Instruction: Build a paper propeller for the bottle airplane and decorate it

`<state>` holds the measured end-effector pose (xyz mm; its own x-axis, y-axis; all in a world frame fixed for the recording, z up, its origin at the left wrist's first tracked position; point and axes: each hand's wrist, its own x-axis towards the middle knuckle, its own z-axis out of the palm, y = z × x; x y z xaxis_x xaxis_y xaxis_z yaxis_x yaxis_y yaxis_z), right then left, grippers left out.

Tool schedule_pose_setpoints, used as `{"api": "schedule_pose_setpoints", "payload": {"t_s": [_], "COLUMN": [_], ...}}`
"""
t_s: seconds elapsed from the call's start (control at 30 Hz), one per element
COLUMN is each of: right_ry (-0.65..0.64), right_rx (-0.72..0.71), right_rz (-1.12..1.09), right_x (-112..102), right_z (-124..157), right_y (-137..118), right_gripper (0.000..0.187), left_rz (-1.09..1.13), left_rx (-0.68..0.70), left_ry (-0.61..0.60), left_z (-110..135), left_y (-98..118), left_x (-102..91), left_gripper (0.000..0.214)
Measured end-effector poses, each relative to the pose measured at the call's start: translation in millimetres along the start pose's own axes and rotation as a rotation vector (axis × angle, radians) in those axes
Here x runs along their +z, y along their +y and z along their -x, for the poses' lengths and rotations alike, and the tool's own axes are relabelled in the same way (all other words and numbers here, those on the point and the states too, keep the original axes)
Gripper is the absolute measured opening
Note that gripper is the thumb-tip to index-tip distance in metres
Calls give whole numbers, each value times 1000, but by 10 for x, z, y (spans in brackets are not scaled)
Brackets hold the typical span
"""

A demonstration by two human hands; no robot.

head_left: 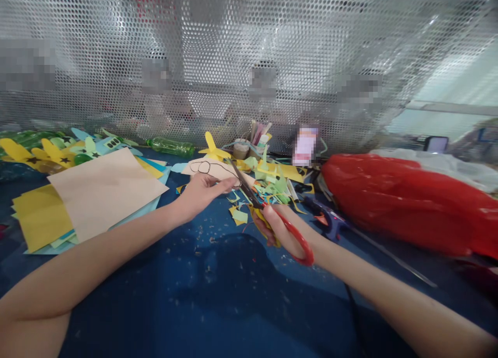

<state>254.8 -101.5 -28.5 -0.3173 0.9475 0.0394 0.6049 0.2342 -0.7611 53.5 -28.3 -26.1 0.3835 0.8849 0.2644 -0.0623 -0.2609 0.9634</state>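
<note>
My left hand (208, 192) is closed on a pale cream piece of paper (218, 172) that bears black drawn outlines. In my right hand (278, 224) is a pair of scissors (298, 238) with red handles and dark blades. The blades point up and to the left and meet the right part of the cream paper, close to my left fingertips. Under my right hand something yellow shows, partly hidden by the fingers. Small paper scraps (238, 215) in yellow and green lie just below the blades.
Coloured paper sheets (105, 192) are stacked at left. Yellow and green paper cutouts (58, 153) and a green bottle (171, 146) lie behind. A purple glue gun (330, 218) and a red plastic bag (397, 202) are at right. A perforated silver sheet (218, 46) stands at the back.
</note>
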Motion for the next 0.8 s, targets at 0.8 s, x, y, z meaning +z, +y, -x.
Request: {"api": "schedule_pose_setpoints", "payload": {"t_s": [0.8], "right_ry": [22], "right_rx": [11], "right_rz": [-14], "right_x": [23], "right_z": [-25], "right_y": [18], "right_gripper": [66], "left_rz": [-62], "left_rx": [2], "left_ry": [-87], "left_z": [-76], "left_y": [60], "left_x": [-114], "left_gripper": [17]}}
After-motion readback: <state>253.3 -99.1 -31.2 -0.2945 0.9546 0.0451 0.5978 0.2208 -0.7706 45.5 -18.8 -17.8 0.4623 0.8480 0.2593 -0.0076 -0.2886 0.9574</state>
